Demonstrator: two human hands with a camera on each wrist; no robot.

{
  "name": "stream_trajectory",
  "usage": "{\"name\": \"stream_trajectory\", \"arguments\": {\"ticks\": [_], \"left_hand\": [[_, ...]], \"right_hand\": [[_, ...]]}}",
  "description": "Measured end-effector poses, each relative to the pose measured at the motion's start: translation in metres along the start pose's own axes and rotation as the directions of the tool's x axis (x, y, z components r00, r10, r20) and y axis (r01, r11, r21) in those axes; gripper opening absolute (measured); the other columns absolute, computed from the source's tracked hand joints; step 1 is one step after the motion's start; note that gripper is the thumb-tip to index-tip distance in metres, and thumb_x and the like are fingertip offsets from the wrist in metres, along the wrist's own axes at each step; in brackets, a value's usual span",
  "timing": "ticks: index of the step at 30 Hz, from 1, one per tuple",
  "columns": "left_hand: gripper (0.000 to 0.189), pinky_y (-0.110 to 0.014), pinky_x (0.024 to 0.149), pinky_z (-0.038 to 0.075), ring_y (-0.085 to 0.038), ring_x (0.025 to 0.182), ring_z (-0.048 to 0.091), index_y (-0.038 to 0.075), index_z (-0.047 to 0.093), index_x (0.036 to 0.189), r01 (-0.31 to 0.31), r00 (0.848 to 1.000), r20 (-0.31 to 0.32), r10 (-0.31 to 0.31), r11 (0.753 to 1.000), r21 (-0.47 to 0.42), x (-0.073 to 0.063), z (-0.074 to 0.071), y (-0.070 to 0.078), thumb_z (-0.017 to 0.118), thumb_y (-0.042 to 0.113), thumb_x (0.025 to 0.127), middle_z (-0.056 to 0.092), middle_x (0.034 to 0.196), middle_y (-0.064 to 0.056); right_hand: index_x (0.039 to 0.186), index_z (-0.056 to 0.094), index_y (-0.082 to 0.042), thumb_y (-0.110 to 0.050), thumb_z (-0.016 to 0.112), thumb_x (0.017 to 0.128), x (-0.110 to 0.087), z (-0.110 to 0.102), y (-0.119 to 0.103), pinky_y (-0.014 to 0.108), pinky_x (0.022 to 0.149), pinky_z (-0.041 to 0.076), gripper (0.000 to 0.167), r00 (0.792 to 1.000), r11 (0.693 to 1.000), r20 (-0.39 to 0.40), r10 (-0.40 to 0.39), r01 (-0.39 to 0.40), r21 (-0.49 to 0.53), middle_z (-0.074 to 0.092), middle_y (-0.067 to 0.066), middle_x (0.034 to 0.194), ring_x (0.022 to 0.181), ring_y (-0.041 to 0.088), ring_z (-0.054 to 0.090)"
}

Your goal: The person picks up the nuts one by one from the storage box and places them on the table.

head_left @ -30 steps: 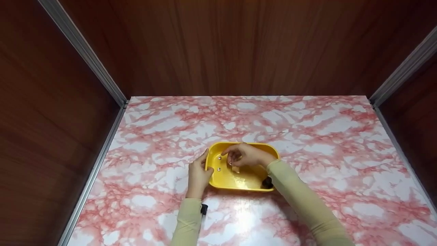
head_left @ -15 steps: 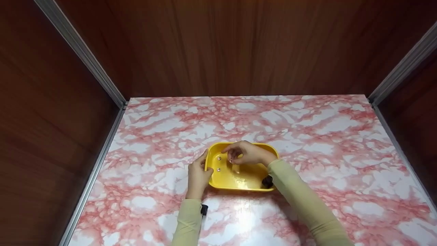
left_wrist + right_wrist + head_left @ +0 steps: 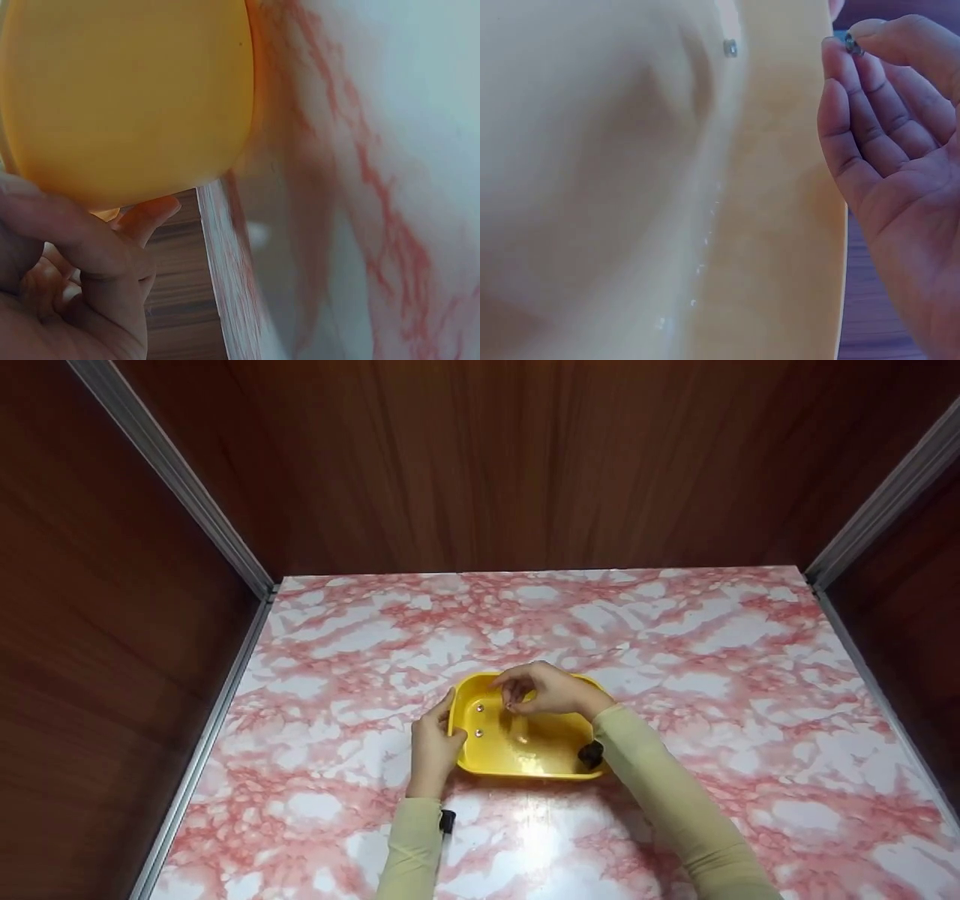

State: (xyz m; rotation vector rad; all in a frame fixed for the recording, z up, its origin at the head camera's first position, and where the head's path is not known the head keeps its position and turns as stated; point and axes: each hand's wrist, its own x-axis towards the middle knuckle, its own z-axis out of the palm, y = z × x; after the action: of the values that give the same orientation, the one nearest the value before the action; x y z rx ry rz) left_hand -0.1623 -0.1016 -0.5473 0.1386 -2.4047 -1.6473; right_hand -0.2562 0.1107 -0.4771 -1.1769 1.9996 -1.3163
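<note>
A yellow tray (image 3: 525, 750) with rounded corners stands on the table, and two small shiny metal pieces (image 3: 478, 733) show inside near its left end. My left hand (image 3: 433, 746) grips the left wall, thumb over the rim and fingers outside. The left wrist view has its curled fingers (image 3: 97, 255) at the tray's outer side. Over the tray's far half, my right hand (image 3: 547, 690) pinches a small metal nut-like piece (image 3: 853, 43) between thumb and fingertips. Another metal piece (image 3: 730, 48) lies in the tray in the right wrist view; its exact kind is unclear.
The table (image 3: 360, 660) has a red-and-white marbled top. Dark wood panels (image 3: 465, 465) stand at the back and both sides, with grey metal strips at the corners. Black devices sit at the left wrist (image 3: 448, 821) and right wrist (image 3: 591, 754).
My right hand has lifted slightly and shifted toward the tray's far side, still pinching the small nut-like piece. The left hand keeps its grip on the tray.
</note>
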Motion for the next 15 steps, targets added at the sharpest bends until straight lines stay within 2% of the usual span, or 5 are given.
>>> {"name": "stream_trajectory", "arguments": {"ticks": [4,11,15], "left_hand": [[0.070,-0.027,0.061,0.055,-0.029,0.087,0.067,0.003,0.053,0.135,-0.001,1.000,0.002,0.001,1.000,-0.007,0.000,0.000,0.000,0.059,-0.019,0.069,0.065,0.108,-0.024],[0.070,-0.028,0.059,0.054,-0.027,0.083,0.067,0.003,0.052,0.136,0.006,1.000,0.006,-0.006,1.000,-0.002,-0.001,-0.001,0.000,0.059,-0.019,0.070,0.066,0.108,-0.022],[0.070,-0.027,0.058,0.054,-0.026,0.081,0.067,0.002,0.052,0.136,0.004,1.000,0.009,-0.004,1.000,-0.001,0.000,0.000,0.000,0.060,-0.019,0.069,0.066,0.108,-0.022]], "right_hand": [[0.123,0.059,0.005,0.013,0.063,0.081,-0.002,-0.004,-0.004,0.050,0.080,0.050,0.042,1.000,1.000,0.000,-0.004,0.004,0.011,0.062,0.026,0.093,0.084,0.036,0.059],[0.123,0.059,0.005,0.014,0.063,0.081,-0.004,-0.009,-0.008,0.048,0.081,0.051,0.044,1.000,1.000,-0.014,-0.007,0.008,0.016,0.062,0.026,0.094,0.084,0.036,0.059],[0.124,0.059,0.005,0.014,0.063,0.081,-0.005,-0.012,-0.003,0.050,0.082,0.050,0.044,1.000,1.000,-0.025,-0.010,0.011,0.013,0.062,0.027,0.095,0.086,0.037,0.059]]}}
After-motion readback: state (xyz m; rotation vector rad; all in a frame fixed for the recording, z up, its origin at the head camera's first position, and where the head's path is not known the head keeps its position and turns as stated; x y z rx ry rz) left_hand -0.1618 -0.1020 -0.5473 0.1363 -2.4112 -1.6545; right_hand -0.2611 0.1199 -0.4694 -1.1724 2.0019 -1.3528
